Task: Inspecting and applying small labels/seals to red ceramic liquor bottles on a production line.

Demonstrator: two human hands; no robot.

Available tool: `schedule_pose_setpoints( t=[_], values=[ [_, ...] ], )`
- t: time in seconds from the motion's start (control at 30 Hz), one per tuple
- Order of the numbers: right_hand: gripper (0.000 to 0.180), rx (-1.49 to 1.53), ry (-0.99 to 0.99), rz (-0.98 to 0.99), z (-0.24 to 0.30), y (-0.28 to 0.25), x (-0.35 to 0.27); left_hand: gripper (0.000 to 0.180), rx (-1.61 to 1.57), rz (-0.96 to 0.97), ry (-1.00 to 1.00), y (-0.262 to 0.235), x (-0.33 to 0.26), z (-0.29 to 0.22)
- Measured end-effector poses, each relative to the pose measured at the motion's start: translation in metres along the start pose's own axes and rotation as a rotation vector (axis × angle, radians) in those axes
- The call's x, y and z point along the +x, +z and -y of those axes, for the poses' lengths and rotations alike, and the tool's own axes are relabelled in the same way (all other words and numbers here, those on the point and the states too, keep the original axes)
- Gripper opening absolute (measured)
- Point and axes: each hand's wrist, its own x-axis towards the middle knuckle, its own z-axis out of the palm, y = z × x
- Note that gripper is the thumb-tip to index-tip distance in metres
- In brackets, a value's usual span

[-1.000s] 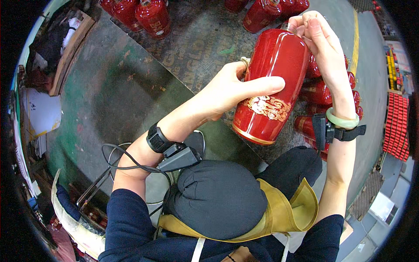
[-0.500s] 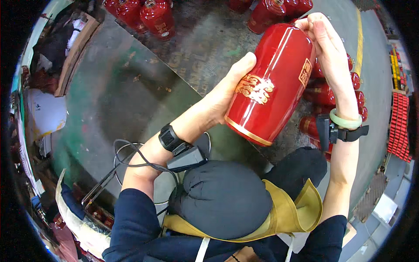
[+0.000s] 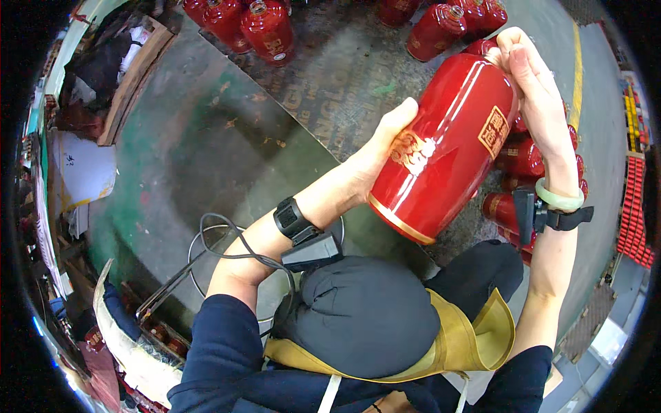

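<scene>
A large glossy red bottle [image 3: 447,148] is held tilted in front of me, its gold-rimmed base toward my lap and its top end away to the right. Gold scrollwork and a square gold-framed panel decorate its side. My left hand [image 3: 375,155] wraps the bottle's lower left side, thumb along the surface and the other fingers hidden beneath. At the top end, my right hand [image 3: 533,86] has its fingers bent and closed around the bottle's neck area; the neck itself is hidden behind them.
Several similar red bottles [image 3: 267,33] stand at the far left of a dark board [image 3: 323,103]. More are grouped at the far right [image 3: 437,31], and others lie beside my right forearm [image 3: 520,158]. A black cable [image 3: 237,237] loops by my left arm.
The bottle has rolled slightly in my hands, so the square gold panel faces up more and the scrollwork has shifted toward my left hand. The whole view has shifted a little.
</scene>
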Motion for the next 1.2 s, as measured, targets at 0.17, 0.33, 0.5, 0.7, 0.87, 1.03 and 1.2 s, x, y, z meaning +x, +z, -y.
schedule_pose_setpoints(
  t=[0.17,0.33,0.5,0.7,0.87,1.03,1.2],
  values=[
    [0.032,0.244,0.113,-0.030,0.005,-0.008,-0.014,0.113,0.165,-0.044,0.017,0.007,-0.009,0.000],
    [0.028,0.235,0.067,-0.243,0.002,-0.035,-0.031,0.123,0.372,0.152,0.490,-0.001,-0.017,-0.010],
    [0.022,0.386,0.085,-0.256,0.001,-0.047,-0.048,0.119,0.875,-0.097,0.889,-0.004,-0.009,-0.002],
    [0.015,0.357,0.014,-0.236,0.005,-0.049,-0.053,0.095,1.107,-0.221,1.049,-0.001,-0.017,-0.011],
    [0.028,-0.070,0.004,-0.629,0.036,-0.066,-0.042,0.095,1.097,-0.185,1.098,0.006,-0.024,-0.018],
    [0.013,-0.296,-0.214,-0.666,0.077,-0.007,-0.066,0.096,1.179,-0.148,1.102,0.013,-0.029,-0.020],
    [0.008,-0.507,-0.470,-0.107,0.094,0.061,-0.075,0.087,1.102,-0.179,1.072,0.015,-0.026,-0.016]
  ],
)
